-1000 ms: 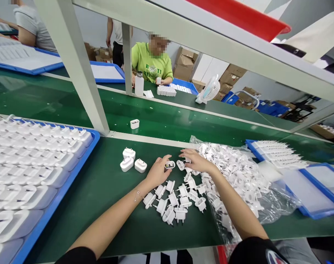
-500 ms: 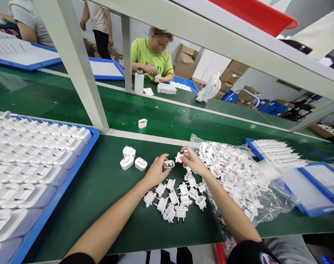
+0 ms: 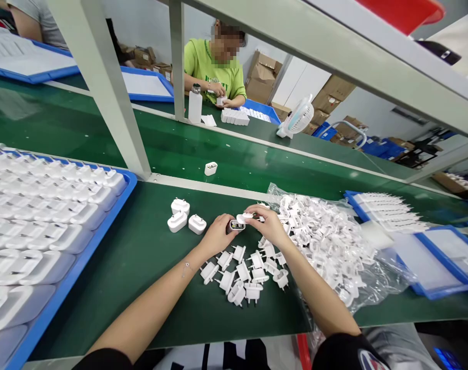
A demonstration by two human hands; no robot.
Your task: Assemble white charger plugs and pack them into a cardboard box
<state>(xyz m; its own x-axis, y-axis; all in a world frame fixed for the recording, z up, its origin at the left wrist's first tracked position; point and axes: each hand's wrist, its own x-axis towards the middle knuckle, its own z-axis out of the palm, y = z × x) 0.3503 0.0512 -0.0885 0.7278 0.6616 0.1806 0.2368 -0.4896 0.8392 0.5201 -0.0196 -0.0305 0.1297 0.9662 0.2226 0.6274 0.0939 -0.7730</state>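
Observation:
My left hand (image 3: 217,235) is closed around a white charger body (image 3: 234,225) with its open end facing right. My right hand (image 3: 265,222) pinches a white plug cap (image 3: 243,218) and holds it against that open end. Just below both hands lie several loose white plug caps (image 3: 245,277) on the green bench (image 3: 149,267). Three assembled white chargers (image 3: 183,219) stand left of my left hand. A clear plastic bag (image 3: 326,241) heaped with more white plug caps spreads out to the right of my right hand.
A blue tray (image 3: 45,226) full of white charger bodies fills the left. Blue trays (image 3: 419,241) sit at the right. A grey frame post (image 3: 106,97) rises behind. One charger body (image 3: 210,168) lies on the belt. A person in green works across, near a white bottle (image 3: 195,104) and fan (image 3: 298,119).
My right hand picked a plug cap from beside the bag and brought it left onto the charger body in my left hand. The lone body on the belt shifted right.

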